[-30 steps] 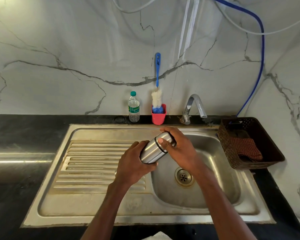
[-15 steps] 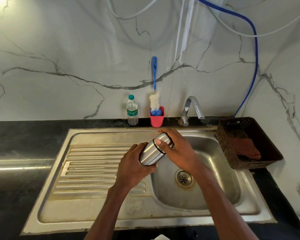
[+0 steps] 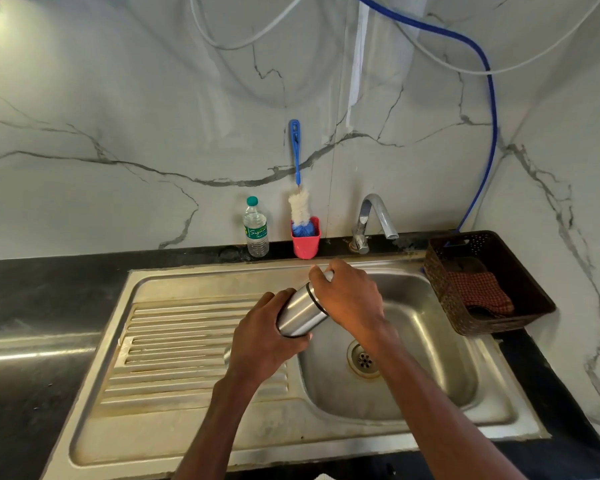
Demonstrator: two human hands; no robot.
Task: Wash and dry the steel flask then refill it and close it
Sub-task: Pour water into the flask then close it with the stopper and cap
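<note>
Steel flask (image 3: 300, 311) held tilted over the sink (image 3: 329, 448), my left hand (image 3: 264, 341) gripping its base, my right hand (image 3: 349, 299) curled round its cap end; tap (image 3: 373, 216), red cup (image 3: 305, 242) and water bottle (image 3: 256, 228) stand behind on the counter (image 3: 32, 306).

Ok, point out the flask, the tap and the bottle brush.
flask (image 3: 300, 311): head view, bare steel side.
tap (image 3: 374, 211): head view, curved spout.
bottle brush (image 3: 299, 209): head view, white bristles.
</note>
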